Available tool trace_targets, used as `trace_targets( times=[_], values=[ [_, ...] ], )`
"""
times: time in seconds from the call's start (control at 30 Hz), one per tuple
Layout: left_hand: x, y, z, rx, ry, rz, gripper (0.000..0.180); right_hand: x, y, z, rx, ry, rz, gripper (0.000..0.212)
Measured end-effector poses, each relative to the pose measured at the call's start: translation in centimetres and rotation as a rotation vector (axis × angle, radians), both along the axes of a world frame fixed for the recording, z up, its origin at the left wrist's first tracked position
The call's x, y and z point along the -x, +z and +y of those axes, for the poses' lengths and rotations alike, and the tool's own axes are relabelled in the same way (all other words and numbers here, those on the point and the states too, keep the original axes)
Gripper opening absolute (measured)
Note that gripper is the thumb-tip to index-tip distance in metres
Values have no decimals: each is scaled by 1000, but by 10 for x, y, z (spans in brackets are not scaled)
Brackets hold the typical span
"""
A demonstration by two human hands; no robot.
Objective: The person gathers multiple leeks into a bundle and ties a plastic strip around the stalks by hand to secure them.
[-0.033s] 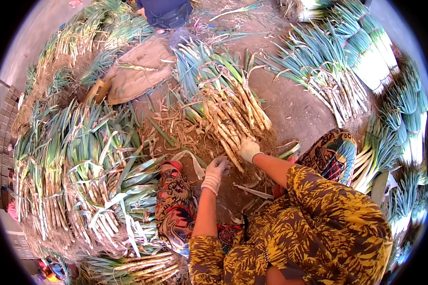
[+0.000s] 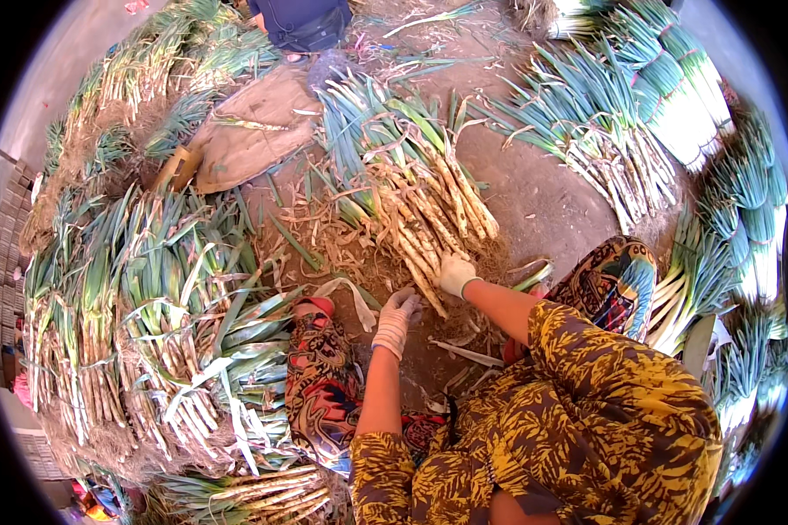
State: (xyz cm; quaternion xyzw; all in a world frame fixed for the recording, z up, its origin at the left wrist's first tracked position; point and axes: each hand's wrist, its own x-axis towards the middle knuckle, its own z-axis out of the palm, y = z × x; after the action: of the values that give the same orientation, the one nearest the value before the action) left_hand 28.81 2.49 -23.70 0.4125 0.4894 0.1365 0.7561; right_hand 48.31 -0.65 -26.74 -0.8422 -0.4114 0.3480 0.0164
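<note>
Leeks (image 2: pixel 418 194) lie on the floor (image 2: pixel 534 184), well in from its edges. Right hand (image 2: pixel 457 275) touches root ends, left hand (image 2: pixel 397 313) just beside; whether either grips, cannot tell. Best: light hold, low down.

No readable text anywhere.

Yellow-and-brown leaf-print top (image 2: pixel 578 394); multicoloured patterned trousers (image 2: pixel 317 376); pale ribbed-cuff gloves (image 2: pixel 456 275).
</note>
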Motion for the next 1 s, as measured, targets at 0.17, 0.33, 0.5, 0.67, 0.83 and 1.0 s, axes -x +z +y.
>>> trace_targets(
  times=[0.17,0.33,0.5,0.67,0.83,1.0],
  values=[
    [-1,-23,15,131,118,-122,60,31,48,4,-63,-21,727,51],
    [7,2,24,376,203,-505,61,105,56,-77,-332,218,1003,36],
    [12,-11,17,262,340,-391,55,100,61,-87,-293,18,1300,37],
    [22,130,-10,169,265,-760,51,113,146,-103,-501,221,1138,82],
    [53,191,-23,-139,310,-500,56,149,163,-106,-675,189,1321,55],
    [83,160,50,-223,323,-510,39,161,138,-53,-693,-312,1701,48]
  ],
)
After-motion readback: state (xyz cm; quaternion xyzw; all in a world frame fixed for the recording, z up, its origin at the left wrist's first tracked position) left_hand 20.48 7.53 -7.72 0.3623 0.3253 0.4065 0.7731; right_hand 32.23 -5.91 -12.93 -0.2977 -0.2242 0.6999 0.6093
